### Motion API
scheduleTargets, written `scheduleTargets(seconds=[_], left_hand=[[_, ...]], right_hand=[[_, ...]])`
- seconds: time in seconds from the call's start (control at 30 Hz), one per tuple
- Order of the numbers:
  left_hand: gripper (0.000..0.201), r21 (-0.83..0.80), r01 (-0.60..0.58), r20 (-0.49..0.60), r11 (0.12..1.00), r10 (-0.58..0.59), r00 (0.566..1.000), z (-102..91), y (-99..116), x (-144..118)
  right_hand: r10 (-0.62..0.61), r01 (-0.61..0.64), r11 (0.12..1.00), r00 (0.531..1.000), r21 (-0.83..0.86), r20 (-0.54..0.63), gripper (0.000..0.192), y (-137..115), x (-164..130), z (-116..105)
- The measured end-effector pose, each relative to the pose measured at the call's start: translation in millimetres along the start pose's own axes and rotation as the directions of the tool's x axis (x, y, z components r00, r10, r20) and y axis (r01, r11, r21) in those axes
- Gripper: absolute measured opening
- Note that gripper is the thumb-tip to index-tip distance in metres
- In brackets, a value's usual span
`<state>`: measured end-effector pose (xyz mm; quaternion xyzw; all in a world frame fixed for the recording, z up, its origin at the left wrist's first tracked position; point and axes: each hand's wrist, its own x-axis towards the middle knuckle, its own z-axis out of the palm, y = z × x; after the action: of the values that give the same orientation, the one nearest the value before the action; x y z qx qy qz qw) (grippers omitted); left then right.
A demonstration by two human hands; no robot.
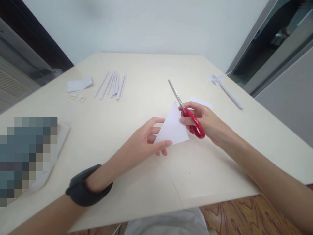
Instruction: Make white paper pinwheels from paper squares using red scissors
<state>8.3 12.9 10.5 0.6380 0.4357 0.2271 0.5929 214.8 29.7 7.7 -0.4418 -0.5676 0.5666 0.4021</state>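
Note:
My left hand [149,140] pinches the lower left edge of a folded white paper triangle [173,128], held just above the cream table [137,98]. My right hand [206,122] grips red-handled scissors [187,112] at the triangle's right edge. The steel blades are together and point up and to the left, away from me. A black band wraps my left wrist.
Several rolled white paper sticks [112,84] lie at the back left, beside a paper scrap [78,84] and small bits. A paper pinwheel on a stick [223,88] lies at the back right. Another white sheet [201,102] sits behind my right hand. A blurred patch covers the left.

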Motion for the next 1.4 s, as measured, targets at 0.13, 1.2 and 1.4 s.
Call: scheduleTargets(seconds=[0.13,1.2,1.4], left_hand=[[0.061,0.103,0.012,-0.058,0.995,-0.006,0.998,4.4,-3.4,0.7],[0.042,-0.001,-0.028,-0.081,1.0,0.028,0.996,1.2,-9.2,0.8],[0.031,-0.048,0.048,-0.086,0.998,-0.052,0.995,-1.6,-4.6,7.3]], right_hand=[[0.02,-0.02,1.0,0.999,-0.003,-0.03,0.02,1.5,0.5,-0.8],[0.002,-0.002,0.998,1.0,0.059,0.0,0.03,-2.4,-1.8,1.0],[-0.016,0.014,0.998,1.0,0.056,0.025,0.028,-3.1,-3.2,4.2]])
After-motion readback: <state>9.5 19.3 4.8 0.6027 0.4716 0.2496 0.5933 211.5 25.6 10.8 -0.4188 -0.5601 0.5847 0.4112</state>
